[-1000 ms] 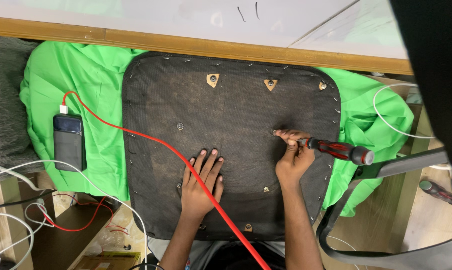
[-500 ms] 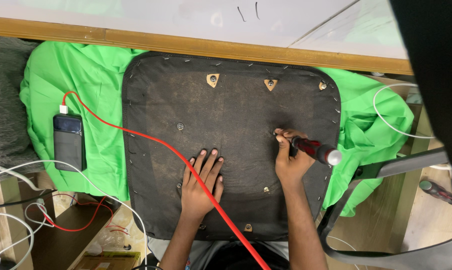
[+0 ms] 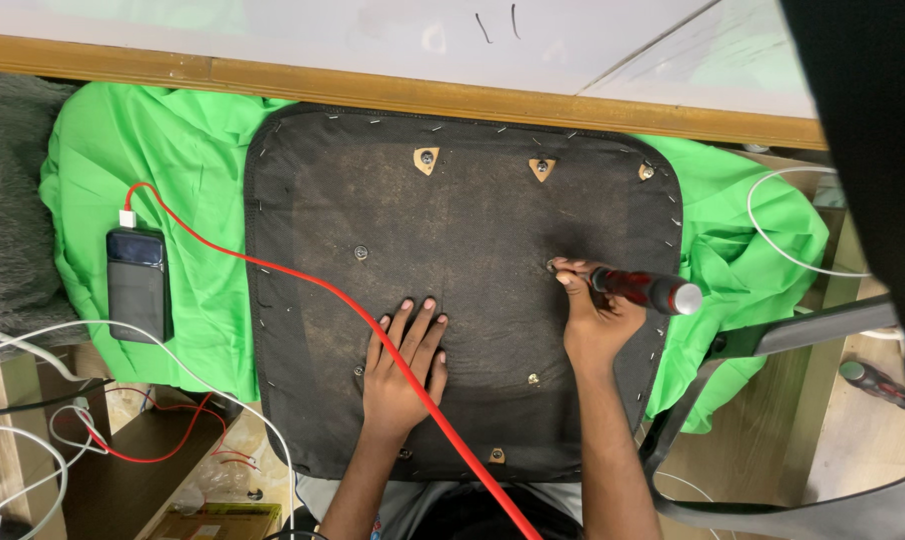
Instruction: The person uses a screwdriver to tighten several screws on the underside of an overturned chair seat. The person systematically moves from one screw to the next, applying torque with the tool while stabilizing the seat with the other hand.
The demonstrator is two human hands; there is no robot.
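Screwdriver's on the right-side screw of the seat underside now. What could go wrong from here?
The right hand holds the screwdriver at a low slant on the screw, so the tip may slip out and gouge the black seat base. The red cable runs across the left hand; a snag could drag the phone along the green cloth.

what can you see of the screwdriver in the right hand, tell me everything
The screwdriver has a red and black handle, plastic by its look, with a rounded grey end cap. It lies tilted low, cap pointing right and slightly down, tip aimed at a screw in the black seat underside. The right hand grips its front end, fingers covering the shaft, so the tip is hidden. Nothing else touches it.
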